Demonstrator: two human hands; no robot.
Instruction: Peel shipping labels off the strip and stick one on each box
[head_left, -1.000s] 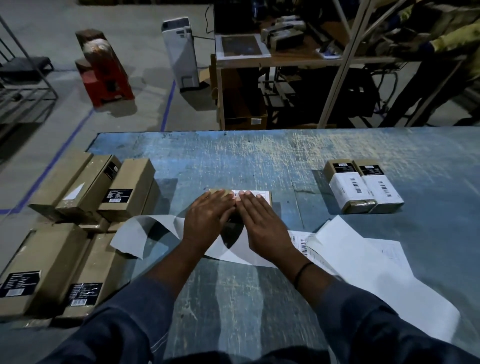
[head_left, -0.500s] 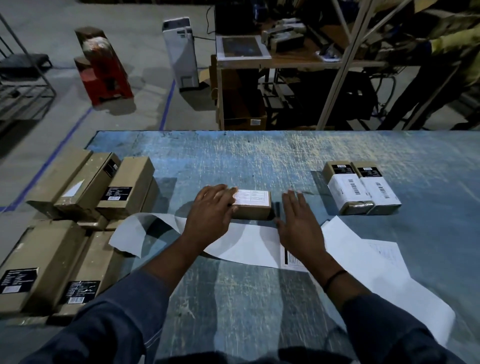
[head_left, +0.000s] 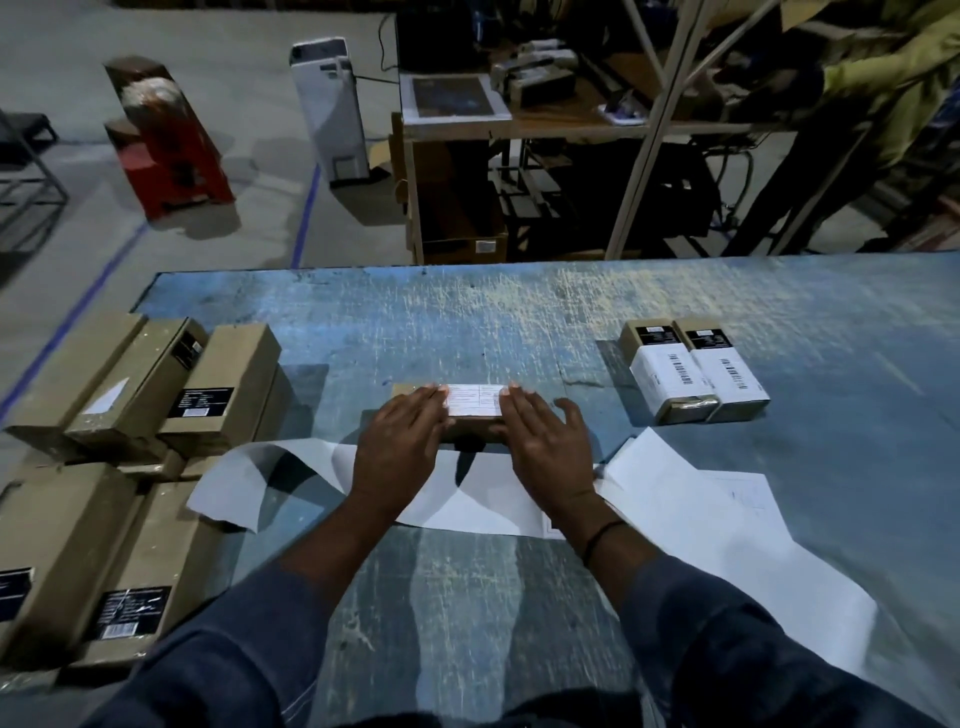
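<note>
Warehouse packing stn: concrete floor w/ blue tape line (head_left: 306, 208), worn worktable (head_left: 519, 312), stacked cartons (head_left: 218, 389).

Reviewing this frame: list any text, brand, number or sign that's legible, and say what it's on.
Nothing reads clearly.
The shipping label on the middle box: print blurred.
The white labels on the two right boxes: barcodes, text too small.
The black stickers on the left brown boxes: white print illegible.

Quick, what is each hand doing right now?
Left hand: open, flat on the labelled box.
Right hand: open, flat on the same box.
</note>
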